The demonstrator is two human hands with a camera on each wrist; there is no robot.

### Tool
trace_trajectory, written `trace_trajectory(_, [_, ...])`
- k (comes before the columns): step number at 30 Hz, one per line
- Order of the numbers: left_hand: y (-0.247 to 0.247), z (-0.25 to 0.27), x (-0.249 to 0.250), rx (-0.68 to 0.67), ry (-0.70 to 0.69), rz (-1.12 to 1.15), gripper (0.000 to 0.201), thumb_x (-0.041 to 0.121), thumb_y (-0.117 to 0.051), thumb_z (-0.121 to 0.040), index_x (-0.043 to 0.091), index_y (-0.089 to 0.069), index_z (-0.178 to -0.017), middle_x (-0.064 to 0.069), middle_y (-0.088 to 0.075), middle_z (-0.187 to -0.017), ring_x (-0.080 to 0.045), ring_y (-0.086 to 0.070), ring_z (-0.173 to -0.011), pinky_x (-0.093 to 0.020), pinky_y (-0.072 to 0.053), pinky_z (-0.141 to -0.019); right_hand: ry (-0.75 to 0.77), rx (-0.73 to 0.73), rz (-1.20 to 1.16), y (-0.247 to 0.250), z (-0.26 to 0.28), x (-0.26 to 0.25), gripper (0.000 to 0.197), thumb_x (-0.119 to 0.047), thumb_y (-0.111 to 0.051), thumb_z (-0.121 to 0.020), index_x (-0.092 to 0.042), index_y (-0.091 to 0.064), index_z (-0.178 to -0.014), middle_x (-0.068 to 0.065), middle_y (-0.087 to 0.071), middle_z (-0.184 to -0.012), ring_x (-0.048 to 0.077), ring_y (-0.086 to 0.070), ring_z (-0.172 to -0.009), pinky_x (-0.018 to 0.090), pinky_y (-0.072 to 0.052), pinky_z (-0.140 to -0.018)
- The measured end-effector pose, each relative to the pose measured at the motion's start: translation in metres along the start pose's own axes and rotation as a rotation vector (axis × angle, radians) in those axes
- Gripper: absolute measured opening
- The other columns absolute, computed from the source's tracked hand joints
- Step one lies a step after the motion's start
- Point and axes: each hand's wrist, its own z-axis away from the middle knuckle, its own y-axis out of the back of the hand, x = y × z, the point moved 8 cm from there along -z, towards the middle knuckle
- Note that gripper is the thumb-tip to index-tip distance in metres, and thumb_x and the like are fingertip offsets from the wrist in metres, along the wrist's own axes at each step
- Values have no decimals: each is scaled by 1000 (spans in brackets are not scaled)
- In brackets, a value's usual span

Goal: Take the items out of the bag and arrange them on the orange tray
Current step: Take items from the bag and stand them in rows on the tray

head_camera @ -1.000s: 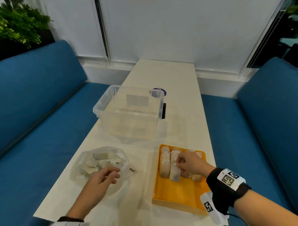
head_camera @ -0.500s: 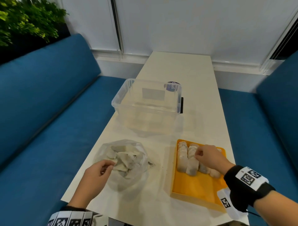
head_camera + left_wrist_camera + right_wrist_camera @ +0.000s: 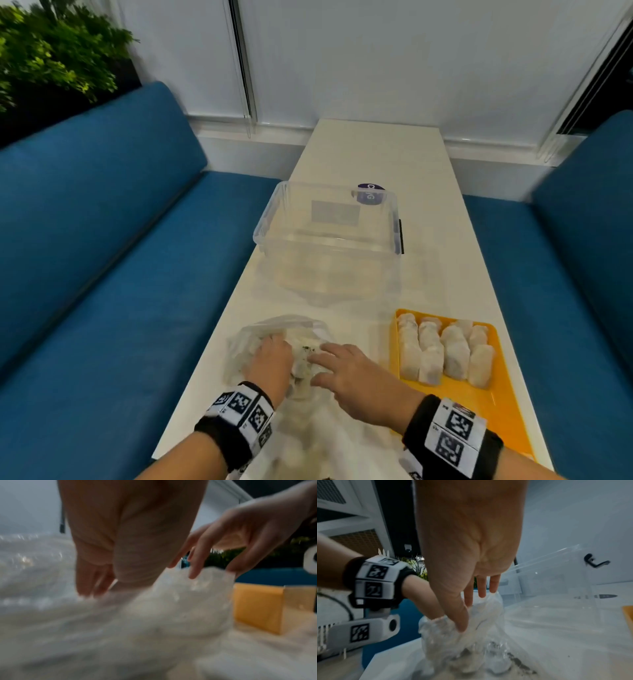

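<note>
My right hand [image 3: 356,383] is no longer over the orange tray [image 3: 479,407]; it is now reaching across to the bag [image 3: 274,329], fingers loosely spread and touching the plastic, holding nothing that I can see. My left hand [image 3: 270,359] is already buried in the bag's mouth; whether its fingers are gripping a piece I cannot tell. I am judging the last piece set down and the next pick beginning. The white pieces [image 3: 445,349] are lying in rows at the tray's far end, just right of my right hand. Beyond both hands a clear tub [image 3: 327,240] is standing. The crumpled film is hiding what remains inside.
</note>
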Motion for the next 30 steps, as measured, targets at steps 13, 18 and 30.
trace_trajectory(13, [-17, -22, -27, -138, -12, -63, 31, 4, -37, -97, 1, -50, -125, -14, -56, -130, -25, -56, -118, -29, -42, -98, -61, 12, 4, -11, -8, 2, 18, -24, -79, -65, -29, -63, -73, -9, -60, -73, 14, -60, -68, 26, -49, -60])
trace_trajectory(18, [-14, -18, -30, -38, -52, 258, 41, 17, -43, -97, 8, -36, -136, -9, -50, -135, -19, -54, -118, -23, -40, -97, -96, -42, -70, -7, -13, 8, 10, -14, -59, -86, -15, -64, -94, 7, -62, -99, 29, -58, -94, 41, -46, -82])
trace_trajectory(30, [15, -3, -48, -50, -45, 1215, 34, 1, -49, -84, 27, -64, -102, 6, -61, -114, -14, -58, -101, -23, -51, -73, -164, -84, -260, -4, -15, 22, 21, -20, -53, -91, -15, -60, -111, 5, -55, -121, 25, -47, -115, 35, -37, -98])
